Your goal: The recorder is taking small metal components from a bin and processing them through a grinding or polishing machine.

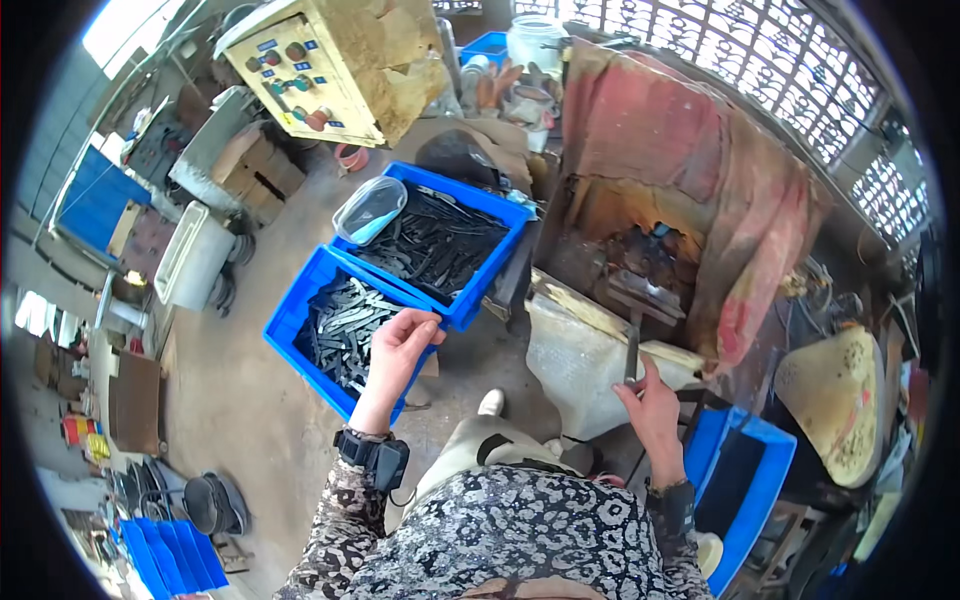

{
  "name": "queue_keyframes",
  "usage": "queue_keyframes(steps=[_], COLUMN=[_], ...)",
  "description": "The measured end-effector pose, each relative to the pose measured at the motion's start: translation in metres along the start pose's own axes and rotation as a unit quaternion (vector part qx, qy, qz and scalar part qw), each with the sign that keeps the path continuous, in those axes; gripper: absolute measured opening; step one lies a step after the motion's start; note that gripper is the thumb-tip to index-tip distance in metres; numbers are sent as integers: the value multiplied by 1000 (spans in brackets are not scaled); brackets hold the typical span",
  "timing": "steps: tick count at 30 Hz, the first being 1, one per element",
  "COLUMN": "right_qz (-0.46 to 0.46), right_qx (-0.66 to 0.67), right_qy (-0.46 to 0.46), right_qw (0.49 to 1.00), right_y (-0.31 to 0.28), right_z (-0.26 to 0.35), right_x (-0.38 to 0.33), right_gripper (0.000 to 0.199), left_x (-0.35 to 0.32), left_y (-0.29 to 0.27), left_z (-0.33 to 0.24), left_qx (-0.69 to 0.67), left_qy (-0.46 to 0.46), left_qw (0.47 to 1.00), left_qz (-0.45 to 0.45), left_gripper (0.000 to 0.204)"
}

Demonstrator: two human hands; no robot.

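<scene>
My left hand (405,345) is closed in a pinch over the right edge of the nearer blue bin (297,292). Whatever its fingertips hold, if anything, is too small to make out. That bin is filled with loose grey metal strips (350,325). My right hand (652,408) grips the near end of a flat dark metal bar (633,345) between thumb and fingers. The bar's far end meets a metal block (645,298) at the mouth of a cloth-draped machine (600,245); whether they are joined I cannot tell.
Behind the nearer bin, a second blue bin (510,210) holds darker strips and a clear plastic tub (370,210). A cream control box (340,80) with several knobs stands beyond. Another blue bin (775,455) lies at my right, near a stool-like seat (830,405).
</scene>
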State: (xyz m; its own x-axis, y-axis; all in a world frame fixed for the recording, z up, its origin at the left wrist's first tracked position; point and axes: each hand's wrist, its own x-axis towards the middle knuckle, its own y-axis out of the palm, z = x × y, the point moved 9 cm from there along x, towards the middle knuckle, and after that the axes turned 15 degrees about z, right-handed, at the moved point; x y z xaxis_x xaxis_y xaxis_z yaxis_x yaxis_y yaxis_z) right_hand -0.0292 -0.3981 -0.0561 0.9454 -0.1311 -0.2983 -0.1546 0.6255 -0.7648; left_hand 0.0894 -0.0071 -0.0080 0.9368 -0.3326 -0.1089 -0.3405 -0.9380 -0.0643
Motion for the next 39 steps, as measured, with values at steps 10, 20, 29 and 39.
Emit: queue_keyframes(steps=[10,20,29,39], right_qz=[20,-14,-94,-117], right_qx=[-35,0,33,34], right_qy=[59,101,24,36], right_qw=[997,995,995,992], right_y=[15,13,15,12], right_z=[10,7,0,10], right_x=[15,8,10,7], right_gripper=[63,41,35,34], left_x=[106,215,261,243], left_y=[-89,-143,-120,-154], left_z=[39,161,177,192], left_qx=[240,480,703,673], left_qy=[4,-87,-69,-31], left_qw=[971,867,708,739], left_qz=[-20,-99,-3,16], left_gripper=[16,18,13,14])
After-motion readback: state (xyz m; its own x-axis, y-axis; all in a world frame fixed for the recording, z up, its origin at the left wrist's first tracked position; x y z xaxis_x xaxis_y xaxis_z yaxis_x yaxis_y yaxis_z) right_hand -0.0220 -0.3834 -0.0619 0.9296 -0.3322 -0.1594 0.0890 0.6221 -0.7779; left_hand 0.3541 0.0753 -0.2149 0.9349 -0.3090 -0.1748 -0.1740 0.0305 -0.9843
